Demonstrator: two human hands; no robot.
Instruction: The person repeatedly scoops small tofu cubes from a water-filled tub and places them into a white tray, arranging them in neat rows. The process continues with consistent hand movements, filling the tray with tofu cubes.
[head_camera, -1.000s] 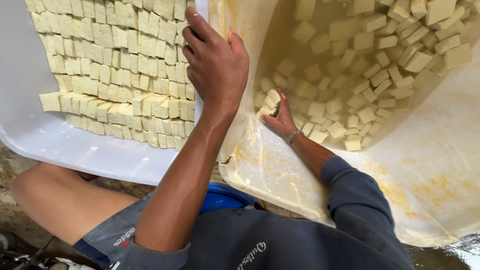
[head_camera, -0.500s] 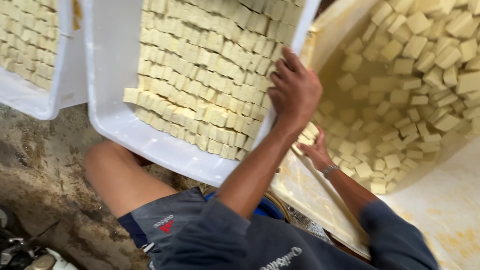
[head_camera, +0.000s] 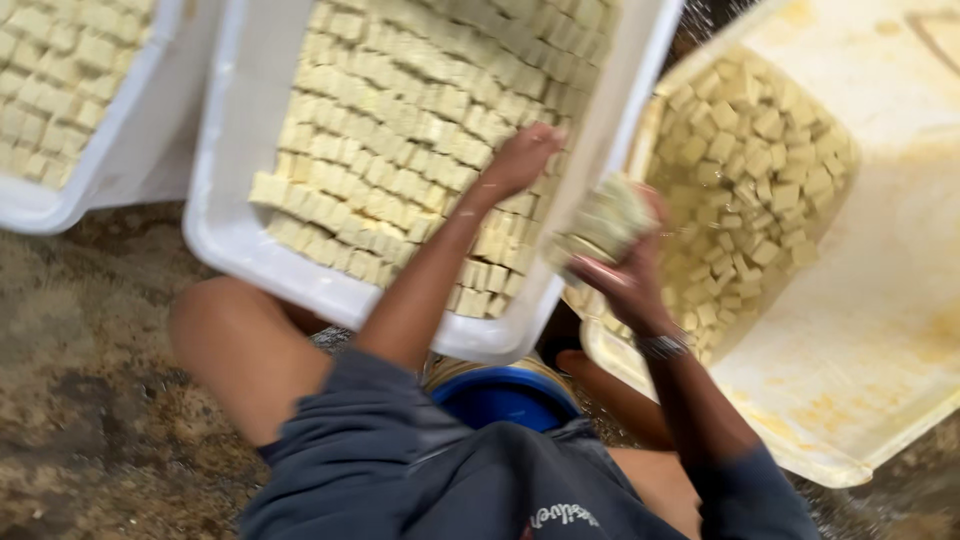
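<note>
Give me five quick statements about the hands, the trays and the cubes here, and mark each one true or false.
1. The right hand holds a stack of pale yellow cubes. True.
2. The left hand rests in the yellowish tub of liquid. False: it lies on the rows of cubes in the white rectangular plastic tray.
3. The cubes in the white tray lie in neat rows. True.
4. The yellowish tub holds no cubes. False: loose cubes float in it.
5. A red bucket sits between the knees. False: the round blue container is there.
</note>
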